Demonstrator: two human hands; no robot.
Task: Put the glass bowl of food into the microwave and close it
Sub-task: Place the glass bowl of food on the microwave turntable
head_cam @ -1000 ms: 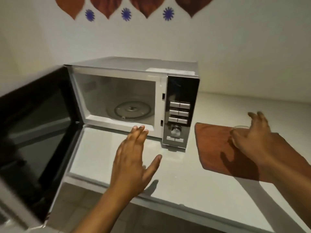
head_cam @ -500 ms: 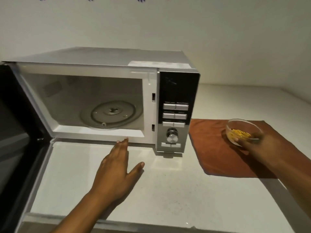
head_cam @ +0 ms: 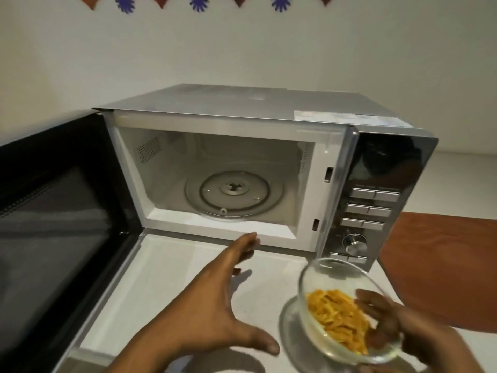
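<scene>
The silver microwave (head_cam: 269,109) stands on the white counter with its black door (head_cam: 53,224) swung wide to the left. Inside, the glass turntable (head_cam: 234,195) is bare. My right hand (head_cam: 398,332) grips the clear glass bowl (head_cam: 330,275) of yellow-orange food (head_cam: 336,316), held tilted above the counter in front of the control panel (head_cam: 373,205). My left hand (head_cam: 215,305) hovers open, fingers spread, just before the cavity's lower lip, holding nothing.
An orange-brown cloth (head_cam: 441,259) lies on the counter (head_cam: 174,265) to the right of the microwave. The open door blocks the left side. A white wall with paper decorations (head_cam: 199,2) stands behind.
My right hand has lifted the bowl off the cloth and carried it left and nearer, in front of the control panel. My left hand stays open near the cavity opening.
</scene>
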